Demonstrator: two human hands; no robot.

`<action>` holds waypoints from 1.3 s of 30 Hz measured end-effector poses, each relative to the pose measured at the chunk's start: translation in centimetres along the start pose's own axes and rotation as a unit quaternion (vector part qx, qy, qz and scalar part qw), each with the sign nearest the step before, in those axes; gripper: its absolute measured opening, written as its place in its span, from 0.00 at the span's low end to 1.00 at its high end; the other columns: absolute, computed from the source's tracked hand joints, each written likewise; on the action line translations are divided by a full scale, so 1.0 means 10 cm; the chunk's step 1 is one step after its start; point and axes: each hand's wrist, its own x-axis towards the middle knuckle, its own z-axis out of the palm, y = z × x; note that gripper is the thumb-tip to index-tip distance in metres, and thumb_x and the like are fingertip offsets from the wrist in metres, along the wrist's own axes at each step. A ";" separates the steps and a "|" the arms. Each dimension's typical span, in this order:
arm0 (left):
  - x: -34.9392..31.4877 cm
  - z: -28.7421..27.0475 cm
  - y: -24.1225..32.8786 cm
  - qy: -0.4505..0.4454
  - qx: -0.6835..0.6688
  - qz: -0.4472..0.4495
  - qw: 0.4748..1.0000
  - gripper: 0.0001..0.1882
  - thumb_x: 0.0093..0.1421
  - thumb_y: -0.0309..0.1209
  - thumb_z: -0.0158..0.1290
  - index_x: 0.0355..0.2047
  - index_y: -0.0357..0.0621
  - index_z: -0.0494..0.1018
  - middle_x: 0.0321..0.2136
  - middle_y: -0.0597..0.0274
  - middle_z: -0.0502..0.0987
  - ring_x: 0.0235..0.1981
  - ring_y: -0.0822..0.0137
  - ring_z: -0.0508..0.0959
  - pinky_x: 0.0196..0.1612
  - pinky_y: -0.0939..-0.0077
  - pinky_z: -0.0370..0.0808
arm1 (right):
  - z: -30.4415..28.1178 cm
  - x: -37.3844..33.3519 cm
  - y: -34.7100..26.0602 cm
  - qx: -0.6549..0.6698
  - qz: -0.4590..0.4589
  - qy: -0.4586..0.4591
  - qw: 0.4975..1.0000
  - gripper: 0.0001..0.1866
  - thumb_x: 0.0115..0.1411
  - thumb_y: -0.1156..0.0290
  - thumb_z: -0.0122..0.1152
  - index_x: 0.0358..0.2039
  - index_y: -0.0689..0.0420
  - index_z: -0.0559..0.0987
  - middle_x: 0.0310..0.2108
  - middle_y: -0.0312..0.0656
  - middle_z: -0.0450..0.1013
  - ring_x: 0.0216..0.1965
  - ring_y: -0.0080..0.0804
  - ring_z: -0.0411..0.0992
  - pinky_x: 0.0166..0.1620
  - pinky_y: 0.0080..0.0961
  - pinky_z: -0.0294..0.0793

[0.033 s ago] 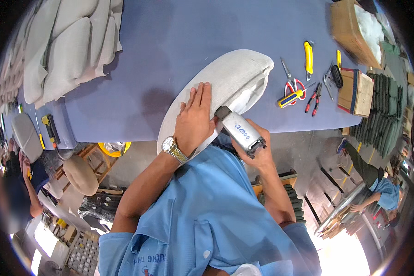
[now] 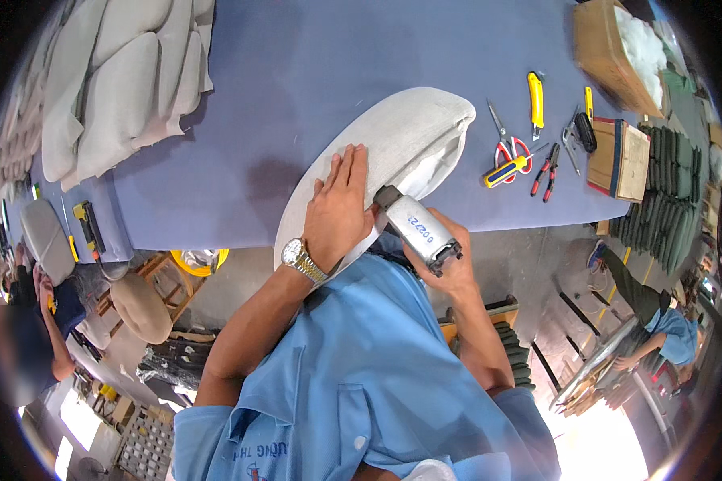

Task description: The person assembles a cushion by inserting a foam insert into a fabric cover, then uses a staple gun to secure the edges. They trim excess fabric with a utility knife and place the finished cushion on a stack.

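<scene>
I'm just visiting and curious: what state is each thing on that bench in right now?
Grey cushion cover: lying on the table, pressed flat by the left hand.
Silver power tool: gripped in the right hand, nose against the cover.
Scissors: lying closed.
Yellow knife: lying unused.
Cardboard box: open, white stuffing inside.

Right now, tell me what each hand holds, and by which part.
Right hand grips the silver power tool around its rear body. Left hand holds nothing; it presses flat on the beige cushion.

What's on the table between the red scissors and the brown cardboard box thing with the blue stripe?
In the head view, pliers with red-and-black handles lie between the scissors and the box.
</scene>
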 end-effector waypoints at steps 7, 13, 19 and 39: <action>0.00 0.01 -0.06 -0.004 0.003 0.018 1.000 0.49 0.54 0.31 0.64 0.73 0.40 0.51 0.72 0.45 0.57 0.72 0.44 0.60 0.66 0.40 0.66 | -0.03 -0.06 0.06 0.009 -0.076 0.005 0.997 0.22 0.49 0.75 0.74 0.45 0.66 0.79 0.35 0.49 0.79 0.35 0.36 0.81 0.40 0.29 0.78; 0.09 0.06 -0.07 0.018 -0.039 0.020 0.999 0.50 0.54 0.33 0.64 0.73 0.42 0.50 0.71 0.44 0.59 0.71 0.42 0.62 0.67 0.45 0.65 | 0.16 -0.03 0.28 0.008 -0.100 0.081 0.992 0.38 0.41 0.69 0.77 0.55 0.65 0.77 0.46 0.56 0.80 0.47 0.53 0.80 0.53 0.37 0.78; 0.26 -0.15 -0.47 -0.104 -0.170 0.147 0.969 0.50 0.59 0.35 0.62 0.76 0.44 0.46 0.75 0.43 0.48 0.76 0.45 0.47 0.74 0.56 0.51 | 0.23 -0.09 0.42 0.049 -0.024 0.058 0.997 0.31 0.46 0.72 0.76 0.52 0.66 0.78 0.43 0.55 0.81 0.45 0.44 0.82 0.50 0.33 0.79; -0.26 0.04 -0.21 0.034 0.007 0.017 0.999 0.45 0.63 0.39 0.59 0.73 0.39 0.50 0.71 0.40 0.58 0.72 0.43 0.58 0.70 0.57 0.63 | 0.17 -0.05 0.27 -0.056 -0.033 0.025 0.998 0.26 0.50 0.74 0.75 0.48 0.72 0.78 0.36 0.52 0.82 0.40 0.41 0.83 0.47 0.33 0.81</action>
